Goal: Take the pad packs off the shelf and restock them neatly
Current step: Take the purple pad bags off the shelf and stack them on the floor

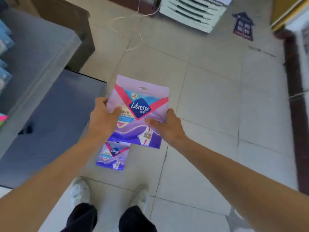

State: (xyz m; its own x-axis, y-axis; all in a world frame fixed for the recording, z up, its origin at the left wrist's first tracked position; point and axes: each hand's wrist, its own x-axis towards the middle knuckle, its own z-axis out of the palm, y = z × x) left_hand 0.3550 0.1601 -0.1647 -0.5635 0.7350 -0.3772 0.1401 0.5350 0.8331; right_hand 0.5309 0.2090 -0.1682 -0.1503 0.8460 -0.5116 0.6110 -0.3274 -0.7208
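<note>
Two purple Libresse packs in view. The held pack (140, 106) is up in the air in front of the person, face up, label readable. The floor pack (113, 156) lies flat directly below and nearer the person, partly hidden under the held pack's near edge.

Grip: both hands are on the held pack. The left hand (102, 119) pinches its left edge, thumb on the front. The right hand (164, 127) clamps the right edge the same way. Other fingers are behind the pack and mostly hidden.

Long axis runs away from the person, hang-hole end farthest, near end tilted slightly right.

Key relation: the grey shelf unit (50, 106) sits left of the held pack, close to its left edge, so the left hand is the nearer one. My read is that restocking means swinging the pack left, hang-hole end leading.

Further out:
- blurred blue packs (5, 39) far left of it, past the shelf unit; can't count them
- tiled floor (209, 106) beneath
- two pale shoes (79, 190) nearer the person than the held pack
- one loose cable (133, 39) beyond it
- one white louvred unit (192, 12) beyond it, to the right
- one arrow sticker (243, 25) beyond it, farther right
</note>
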